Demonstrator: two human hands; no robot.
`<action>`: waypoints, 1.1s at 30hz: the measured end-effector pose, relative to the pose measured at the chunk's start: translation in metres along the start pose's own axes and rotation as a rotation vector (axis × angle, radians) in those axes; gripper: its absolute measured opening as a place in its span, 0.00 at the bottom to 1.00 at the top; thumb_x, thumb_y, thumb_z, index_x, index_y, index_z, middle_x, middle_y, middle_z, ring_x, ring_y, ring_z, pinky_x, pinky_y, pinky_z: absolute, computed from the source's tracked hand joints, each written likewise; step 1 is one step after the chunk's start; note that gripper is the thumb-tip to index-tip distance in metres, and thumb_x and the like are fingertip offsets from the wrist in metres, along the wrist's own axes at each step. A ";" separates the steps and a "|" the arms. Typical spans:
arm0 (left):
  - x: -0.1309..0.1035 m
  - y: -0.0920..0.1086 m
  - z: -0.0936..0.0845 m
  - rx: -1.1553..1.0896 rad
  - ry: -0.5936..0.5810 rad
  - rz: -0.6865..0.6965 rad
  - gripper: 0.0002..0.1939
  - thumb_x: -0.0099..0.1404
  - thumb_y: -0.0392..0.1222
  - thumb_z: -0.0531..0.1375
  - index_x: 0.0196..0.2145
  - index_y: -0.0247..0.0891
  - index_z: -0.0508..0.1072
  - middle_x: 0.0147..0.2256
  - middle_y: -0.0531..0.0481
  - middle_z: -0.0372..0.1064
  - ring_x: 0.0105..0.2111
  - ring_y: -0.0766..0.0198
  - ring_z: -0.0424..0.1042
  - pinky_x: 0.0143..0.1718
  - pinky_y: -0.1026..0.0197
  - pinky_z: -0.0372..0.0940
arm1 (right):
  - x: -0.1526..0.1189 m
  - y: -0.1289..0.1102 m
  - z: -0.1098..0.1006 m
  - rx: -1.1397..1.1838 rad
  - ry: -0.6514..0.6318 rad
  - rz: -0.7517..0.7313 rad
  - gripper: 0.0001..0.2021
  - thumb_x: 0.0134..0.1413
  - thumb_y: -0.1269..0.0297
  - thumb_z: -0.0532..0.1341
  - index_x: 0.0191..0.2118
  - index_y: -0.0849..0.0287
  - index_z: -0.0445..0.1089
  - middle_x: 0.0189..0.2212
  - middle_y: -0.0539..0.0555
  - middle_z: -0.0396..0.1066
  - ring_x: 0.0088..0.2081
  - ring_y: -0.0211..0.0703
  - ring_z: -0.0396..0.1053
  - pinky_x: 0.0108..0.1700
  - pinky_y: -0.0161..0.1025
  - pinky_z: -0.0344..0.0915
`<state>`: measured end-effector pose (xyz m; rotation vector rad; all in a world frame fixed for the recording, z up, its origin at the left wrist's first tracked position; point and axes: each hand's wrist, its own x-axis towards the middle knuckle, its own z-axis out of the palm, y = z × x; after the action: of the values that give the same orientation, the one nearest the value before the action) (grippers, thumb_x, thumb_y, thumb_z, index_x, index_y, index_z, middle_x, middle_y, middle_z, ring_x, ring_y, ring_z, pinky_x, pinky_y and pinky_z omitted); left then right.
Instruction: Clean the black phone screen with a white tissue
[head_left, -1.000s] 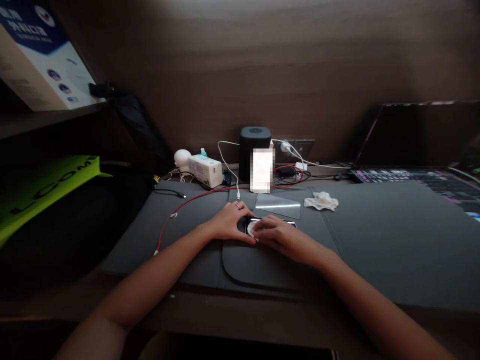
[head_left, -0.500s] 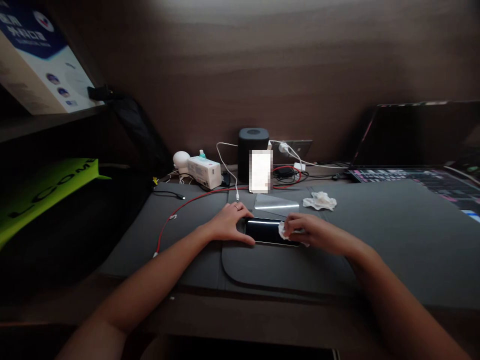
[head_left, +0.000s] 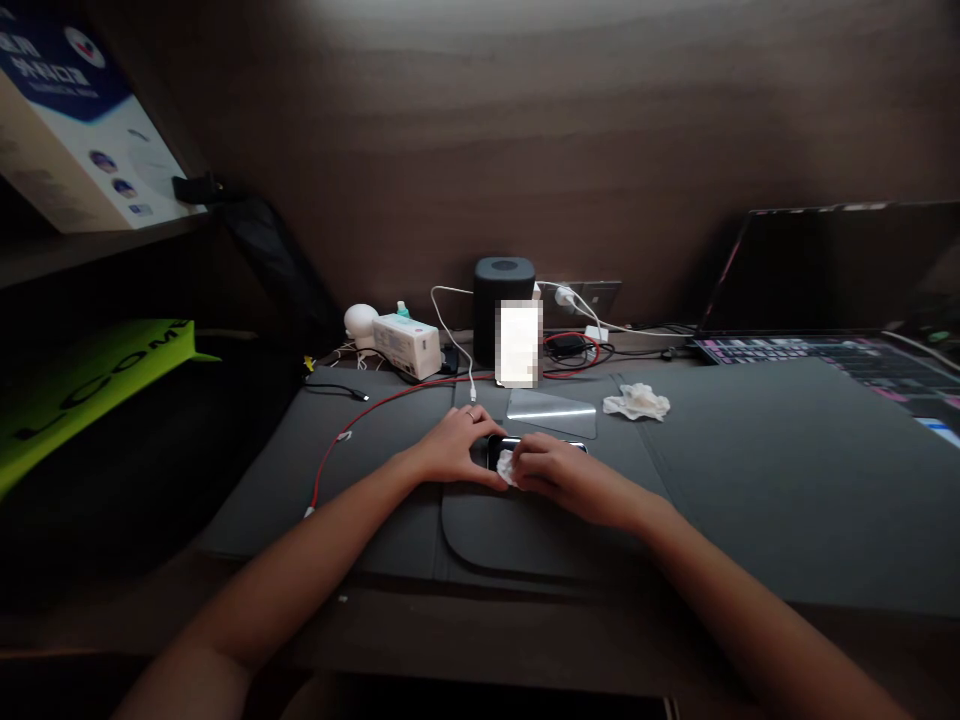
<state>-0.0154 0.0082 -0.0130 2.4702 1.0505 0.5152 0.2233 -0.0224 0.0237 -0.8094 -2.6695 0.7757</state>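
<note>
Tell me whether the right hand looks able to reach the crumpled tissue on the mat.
Probably yes: the crumpled tissue lies uncovered on the grey mat, with nothing standing between; but the right hand holds a white wad, so its fingers aren't free.

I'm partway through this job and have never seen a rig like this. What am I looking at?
There is no robot here: these are a person's bare hands, and every picture comes from one camera worn on the head, looking forward and down.

A grey mat covers much of the desk. The left hand holds a dark phone at its left end, thumb and fingers around it. The right hand pinches a white crumpled wipe against the screen.

Just beyond the phone lies a clear sheet, with another crumpled wipe to its right. A red cable curves across the left side; an open laptop stands far right.
</note>
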 end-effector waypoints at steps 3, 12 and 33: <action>0.000 0.000 0.000 -0.003 0.004 0.004 0.37 0.47 0.66 0.70 0.50 0.44 0.73 0.46 0.47 0.65 0.48 0.52 0.66 0.52 0.52 0.59 | -0.015 0.008 -0.017 0.068 -0.057 0.061 0.10 0.65 0.62 0.57 0.37 0.57 0.74 0.40 0.56 0.69 0.39 0.45 0.68 0.43 0.40 0.64; 0.000 -0.002 0.000 -0.009 0.006 0.013 0.37 0.48 0.67 0.69 0.51 0.44 0.73 0.46 0.47 0.65 0.48 0.53 0.65 0.52 0.52 0.59 | -0.032 0.034 -0.038 0.087 -0.021 0.145 0.16 0.66 0.53 0.55 0.32 0.58 0.70 0.36 0.55 0.67 0.36 0.45 0.67 0.40 0.41 0.64; -0.001 -0.002 -0.001 -0.004 -0.009 0.002 0.38 0.48 0.68 0.69 0.51 0.44 0.73 0.46 0.47 0.64 0.48 0.52 0.65 0.53 0.52 0.59 | -0.033 0.024 -0.038 0.100 -0.042 0.153 0.13 0.65 0.56 0.56 0.33 0.58 0.70 0.37 0.56 0.68 0.36 0.45 0.67 0.40 0.40 0.64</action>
<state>-0.0170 0.0090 -0.0133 2.4681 1.0429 0.5054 0.2751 -0.0088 0.0397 -0.9907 -2.6043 0.9644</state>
